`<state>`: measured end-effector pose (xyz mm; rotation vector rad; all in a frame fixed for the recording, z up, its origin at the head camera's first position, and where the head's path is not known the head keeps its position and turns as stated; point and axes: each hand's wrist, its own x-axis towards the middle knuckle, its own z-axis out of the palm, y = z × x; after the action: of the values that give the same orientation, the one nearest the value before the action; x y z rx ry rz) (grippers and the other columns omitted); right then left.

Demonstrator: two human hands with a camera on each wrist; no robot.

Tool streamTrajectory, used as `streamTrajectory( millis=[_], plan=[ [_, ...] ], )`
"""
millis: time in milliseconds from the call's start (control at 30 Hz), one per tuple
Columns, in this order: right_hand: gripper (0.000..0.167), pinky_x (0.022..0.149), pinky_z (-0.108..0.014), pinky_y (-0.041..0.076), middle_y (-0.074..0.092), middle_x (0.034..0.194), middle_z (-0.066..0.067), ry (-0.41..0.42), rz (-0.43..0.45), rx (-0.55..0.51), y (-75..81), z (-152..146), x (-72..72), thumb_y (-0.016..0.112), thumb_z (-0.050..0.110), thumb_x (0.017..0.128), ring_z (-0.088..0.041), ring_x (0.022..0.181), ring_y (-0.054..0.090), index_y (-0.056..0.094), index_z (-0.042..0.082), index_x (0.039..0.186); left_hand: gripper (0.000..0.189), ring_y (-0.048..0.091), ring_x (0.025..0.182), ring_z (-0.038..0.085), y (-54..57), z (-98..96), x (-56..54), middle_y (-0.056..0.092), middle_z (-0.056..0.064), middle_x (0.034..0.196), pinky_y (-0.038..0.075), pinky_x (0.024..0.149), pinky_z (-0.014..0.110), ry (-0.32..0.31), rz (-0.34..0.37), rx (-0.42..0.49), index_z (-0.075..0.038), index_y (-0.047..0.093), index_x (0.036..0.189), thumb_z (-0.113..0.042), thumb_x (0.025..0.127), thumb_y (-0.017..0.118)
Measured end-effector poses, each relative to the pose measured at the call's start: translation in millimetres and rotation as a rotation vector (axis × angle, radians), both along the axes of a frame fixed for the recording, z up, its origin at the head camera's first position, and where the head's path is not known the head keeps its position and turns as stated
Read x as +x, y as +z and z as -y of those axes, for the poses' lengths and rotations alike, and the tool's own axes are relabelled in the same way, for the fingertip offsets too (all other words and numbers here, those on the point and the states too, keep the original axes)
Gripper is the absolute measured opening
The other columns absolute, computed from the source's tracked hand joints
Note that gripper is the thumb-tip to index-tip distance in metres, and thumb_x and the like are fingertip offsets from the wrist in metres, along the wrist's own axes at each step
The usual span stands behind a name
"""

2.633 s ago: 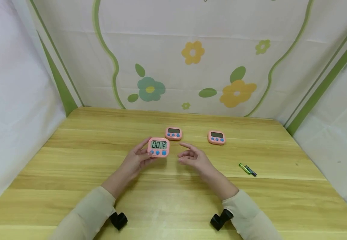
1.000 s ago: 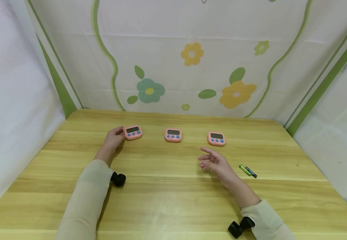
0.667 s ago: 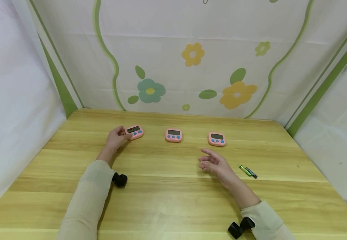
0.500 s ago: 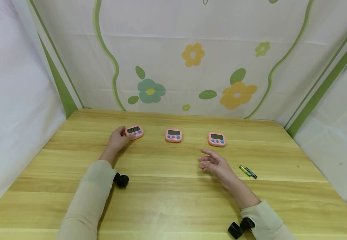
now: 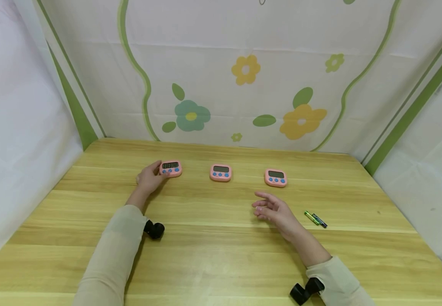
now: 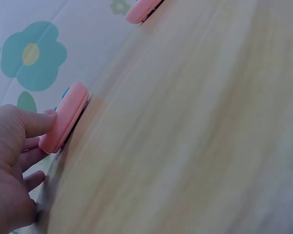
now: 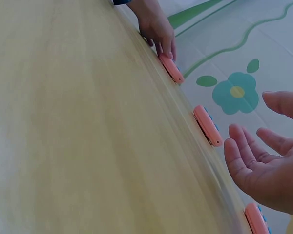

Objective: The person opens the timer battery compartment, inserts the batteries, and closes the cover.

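At the left of the table lies a pink digital timer (image 5: 175, 174) with blue buttons and digits on its screen. My left hand (image 5: 149, 180) pinches its left end, thumb on the button face; in the left wrist view the thumb presses the timer (image 6: 68, 119) while fingers reach round its edge. Two matching timers with blank screens, a middle timer (image 5: 221, 177) and a right timer (image 5: 276, 182), lie in a row with it. My right hand (image 5: 278, 212) hovers relaxed in front of the right timer, fingers loosely bent, holding nothing.
To the right of my right hand, a green battery (image 5: 311, 217) and a dark battery (image 5: 319, 220) lie side by side on the wooden table (image 5: 205, 255). A flowered white cloth (image 5: 213, 76) stands behind the table's back edge, with white cloth on both sides.
My left hand has brought the lit timer from mid-air near the centre down to the table's left and turned it slightly straighter. My right hand has moved right, then stayed still.
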<state>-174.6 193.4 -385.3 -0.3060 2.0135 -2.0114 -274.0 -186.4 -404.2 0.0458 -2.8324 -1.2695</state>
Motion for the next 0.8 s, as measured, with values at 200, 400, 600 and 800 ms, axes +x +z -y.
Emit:
streamTrajectory(
  millis=[200, 400, 600, 800],
  plan=[
    [0.054, 0.078, -0.037, 0.047, 0.045, 0.107, -0.027, 0.009, 0.006, 0.019, -1.1, -0.4, -0.7, 0.056, 0.009, 0.083, -0.019, 0.083, 0.055, 0.031, -0.006, 0.129, 0.058, 0.022, 0.12, 0.038, 0.2, 4.1, -1.5, 0.03, 0.019, 0.133, 0.006, 0.095, 0.054, -0.035, 0.025, 0.003, -0.002, 0.025, 0.135, -0.024, 0.088, 0.051],
    [0.053, 0.078, -0.037, 0.047, 0.047, 0.106, -0.024, 0.01, 0.014, 0.03, -2.1, -0.9, -1.6, 0.056, 0.009, 0.084, -0.02, 0.084, 0.055, 0.032, -0.005, 0.128, 0.06, 0.018, 0.122, 0.038, 2.2, 7.0, 0.0, 0.028, 0.02, 0.133, 0.002, 0.096, 0.055, -0.051, 0.038, 0.06, -0.001, 0.021, 0.136, -0.023, 0.088, 0.049],
    [0.052, 0.078, -0.036, 0.047, 0.048, 0.105, -0.022, 0.02, 0.016, 0.029, -2.4, -1.0, -2.4, 0.056, 0.009, 0.084, -0.022, 0.085, 0.055, 0.033, -0.005, 0.128, 0.056, 0.017, 0.124, 0.034, 7.8, 7.7, 1.2, 0.026, 0.017, 0.135, 0.012, 0.102, 0.045, 0.017, -0.036, 0.307, 0.0, 0.023, 0.135, -0.011, 0.087, 0.051],
    [0.053, 0.077, -0.035, 0.047, 0.048, 0.105, -0.023, 0.027, 0.017, 0.035, -2.3, -1.3, -2.2, 0.057, 0.01, 0.083, -0.025, 0.086, 0.055, 0.033, -0.006, 0.128, 0.059, 0.012, 0.126, 0.026, 26.5, -12.9, 6.3, 0.023, 0.01, 0.138, 0.019, 0.101, 0.041, -0.013, -0.083, 0.448, -0.005, 0.027, 0.135, -0.013, 0.084, 0.057]
  ],
)
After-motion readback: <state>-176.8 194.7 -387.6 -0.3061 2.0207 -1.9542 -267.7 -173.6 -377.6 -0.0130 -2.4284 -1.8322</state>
